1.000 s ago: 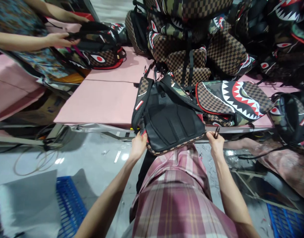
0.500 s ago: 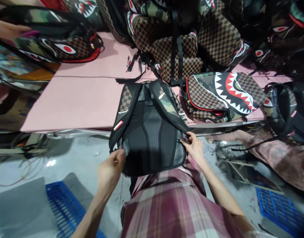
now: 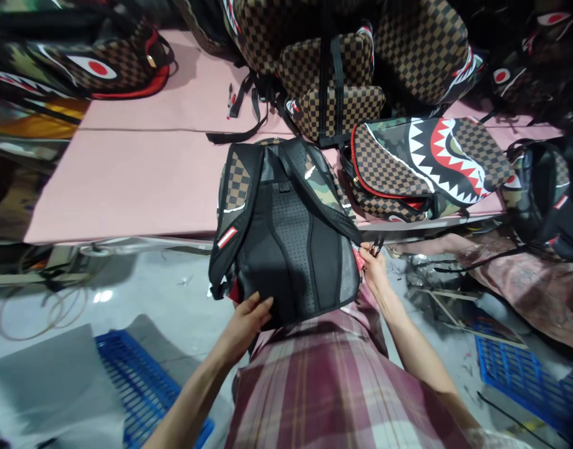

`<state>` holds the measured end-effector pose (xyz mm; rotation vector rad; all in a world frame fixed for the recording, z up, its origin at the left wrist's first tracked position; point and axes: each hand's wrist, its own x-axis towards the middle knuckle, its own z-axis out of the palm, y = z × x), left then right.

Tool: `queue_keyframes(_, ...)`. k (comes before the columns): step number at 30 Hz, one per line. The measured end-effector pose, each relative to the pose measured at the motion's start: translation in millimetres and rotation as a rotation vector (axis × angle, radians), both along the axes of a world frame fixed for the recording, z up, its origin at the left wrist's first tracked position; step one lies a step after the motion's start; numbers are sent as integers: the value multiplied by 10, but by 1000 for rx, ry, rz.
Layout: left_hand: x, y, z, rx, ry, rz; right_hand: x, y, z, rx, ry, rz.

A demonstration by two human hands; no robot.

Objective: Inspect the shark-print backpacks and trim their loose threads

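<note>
A black-backed backpack [image 3: 293,249] with checkered and camouflage shoulder straps leans on the table edge against my lap, its padded back facing me. My left hand [image 3: 246,321] lies at its lower left, fingers apart on the bottom of the back panel. At the lower right side my right hand [image 3: 374,265] is closed around small dark thread snips [image 3: 378,244], whose points stick out away from me. Its fingertips also touch the strap end, beside a bit of red fabric [image 3: 358,255]. The left strap carries a red and white label [image 3: 227,237].
A backpack with a shark-mouth print [image 3: 431,165] lies right of mine on the pink table [image 3: 127,181]. Checkered bags [image 3: 337,106] are piled behind. Another bag [image 3: 99,68] lies at the left. Blue plastic crates [image 3: 141,380] rest on the floor, and a person's arm [image 3: 431,244] shows at right.
My left hand has moved right, from the lower left strap onto the back panel, and its fingers have spread. The right hand has shifted slightly outward, and red fabric now shows at both sides.
</note>
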<state>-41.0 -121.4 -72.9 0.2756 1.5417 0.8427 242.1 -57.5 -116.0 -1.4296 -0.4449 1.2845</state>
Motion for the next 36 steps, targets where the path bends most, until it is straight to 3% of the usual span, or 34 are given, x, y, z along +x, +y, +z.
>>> queue_keyframes(3,-39,-68,-27,-37,22,-97,33,-75,63,72,-268,73)
queue_keyframes(5,-97,-11,32,11,210,-274,86,-193,147,131,-512,172)
queue_keyframes(9,-93,69,290,88,1087,-632,220,-600,368,75,-909,435)
queue_keyframes(11,48,57,375,289,1343,-750,244,-830,456,-1,-1038,559)
queue_keyframes(12,154,48,385,445,1342,-833,236,-933,487,-19,-1085,617)
queue_keyframes(15,531,35,297,886,1088,-1128,157,-1146,528,20,-1169,723)
queue_keyframes(17,744,51,204,986,1006,-1250,92,-1202,529,70,-1200,732)
queue_keyframes(20,911,97,135,991,1017,-1342,33,-1199,524,141,-1219,726)
queue_keyframes(23,940,124,155,984,1022,-1381,28,-1164,522,200,-1248,741)
queue_keyframes(36,924,81,163,987,1052,-1373,38,-1126,450,271,-1257,802)
